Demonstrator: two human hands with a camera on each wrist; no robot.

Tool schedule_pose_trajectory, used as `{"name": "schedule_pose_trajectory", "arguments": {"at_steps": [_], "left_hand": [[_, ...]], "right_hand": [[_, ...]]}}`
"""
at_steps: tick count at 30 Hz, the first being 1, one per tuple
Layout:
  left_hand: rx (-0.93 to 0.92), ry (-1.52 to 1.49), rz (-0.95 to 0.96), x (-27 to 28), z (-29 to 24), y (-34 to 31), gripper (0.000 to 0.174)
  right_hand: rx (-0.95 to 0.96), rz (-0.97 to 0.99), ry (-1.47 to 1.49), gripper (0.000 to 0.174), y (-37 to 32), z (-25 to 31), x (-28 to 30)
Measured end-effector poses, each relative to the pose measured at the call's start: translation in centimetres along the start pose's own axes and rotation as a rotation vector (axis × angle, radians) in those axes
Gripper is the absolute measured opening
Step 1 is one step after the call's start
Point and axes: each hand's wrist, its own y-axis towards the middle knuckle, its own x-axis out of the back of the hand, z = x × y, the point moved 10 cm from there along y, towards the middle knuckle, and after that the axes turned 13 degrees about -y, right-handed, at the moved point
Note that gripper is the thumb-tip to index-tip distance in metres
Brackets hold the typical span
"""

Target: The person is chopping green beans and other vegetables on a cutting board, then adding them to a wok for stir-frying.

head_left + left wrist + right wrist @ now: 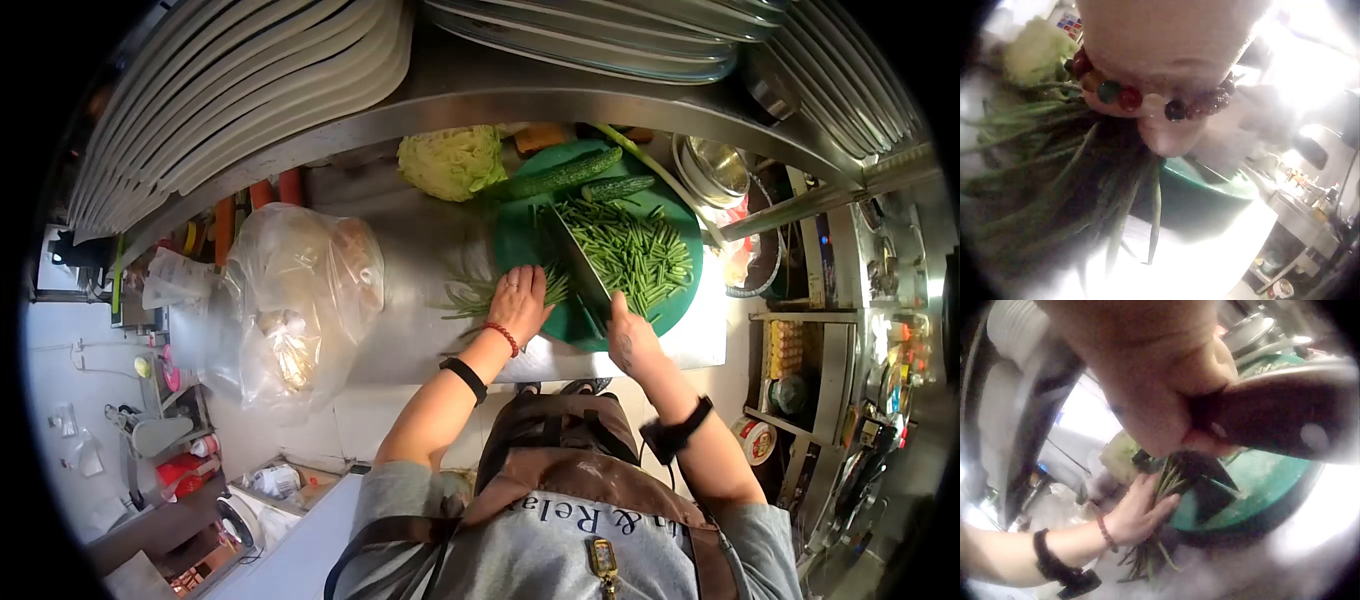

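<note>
My right hand [632, 342] grips the dark riveted handle [1291, 415] of a cleaver [578, 258], its blade upright on the round green cutting board [515, 235]. Left of the blade, my left hand [522, 298] holds a bunch of long green beans [468, 297], its thumb and fingers around them in the right wrist view. The uncut ends [1041, 169] fan out past the board's edge over the counter. A heap of short cut beans [645, 255] lies on the board to the right of the blade. The fingertips of my left hand are close to the blade.
Two bumpy green cucumbers [560, 178] lie at the board's back, beside a cabbage [450, 165]. A large clear plastic bag [300, 300] stands on the steel counter [425, 335] at left. Metal bowls [718, 165] sit at right. Stacked plates [270, 90] fill the low shelf above.
</note>
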Motion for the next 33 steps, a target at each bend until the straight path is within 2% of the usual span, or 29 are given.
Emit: {"name": "schedule_pose_trajectory", "arguments": {"at_steps": [3, 4, 7, 8, 10, 12, 15, 17, 19, 22, 24, 26, 29, 30, 33], "left_hand": [[0.043, 0.091, 0.158, -1.6, -1.0, -1.9, 0.063], [-0.005, 0.135, 0.087, -2.0, -1.1, -2.4, 0.064], [0.068, 0.072, 0.048, -2.8, -0.9, 0.8, 0.066], [0.120, 0.075, 0.125, -3.9, -0.5, 2.3, 0.076], [0.154, 0.009, 0.136, -1.8, -0.9, 3.3, 0.083], [0.177, -0.037, 0.156, 0.9, -1.2, 3.3, 0.093], [0.221, -0.073, 0.111, 0.0, 0.7, 0.5, 0.089], [0.178, -0.058, 0.064, -1.1, 0.7, -0.1, 0.078], [0.146, -0.058, -0.003, -1.1, 0.0, -0.6, 0.072], [0.110, -0.012, 0.113, -2.1, -0.7, -1.6, 0.068], [0.119, -0.035, 0.069, -2.1, -0.2, 0.2, 0.067], [0.148, -0.031, 0.043, -3.7, -0.1, 1.9, 0.069], [0.205, -0.108, 0.128, -3.2, -0.4, 4.6, 0.079], [0.208, -0.164, 0.114, -1.6, -0.7, 4.2, 0.090], [0.318, -0.076, 0.099, -0.4, 1.0, 0.4, 0.095]], "right_hand": [[0.060, -0.011, 0.056, 0.031, 2.0, 0.1, 2.4], [0.100, -0.047, 0.082, 0.030, 1.8, -0.2, 3.8], [0.101, -0.131, 0.097, 0.028, -0.8, -0.6, 8.7], [0.080, -0.120, 0.097, 0.028, -1.8, -0.5, 9.6], [0.041, -0.116, 0.091, 0.028, -3.3, -0.5, 11.1], [0.040, -0.050, 0.074, 0.028, -4.1, -0.1, 10.5], [0.023, 0.069, 0.062, 0.031, -3.3, 0.0, 6.3], [0.014, 0.091, 0.053, 0.032, -1.5, -0.3, 1.6], [-0.033, 0.065, 0.036, 0.033, 0.6, 0.2, -0.3], [0.101, -0.031, 0.093, 0.028, 2.2, -0.3, 1.5], [0.176, -0.109, 0.150, 0.030, 1.4, -0.3, 5.7], [0.106, -0.129, 0.165, 0.031, -0.6, -1.0, 8.9], [0.053, -0.132, 0.136, 0.031, -2.9, -0.9, 10.5], [0.061, -0.137, 0.118, 0.031, -3.4, -0.8, 10.9], [0.009, 0.096, 0.025, 0.033, -3.5, -0.2, 7.2]]}}
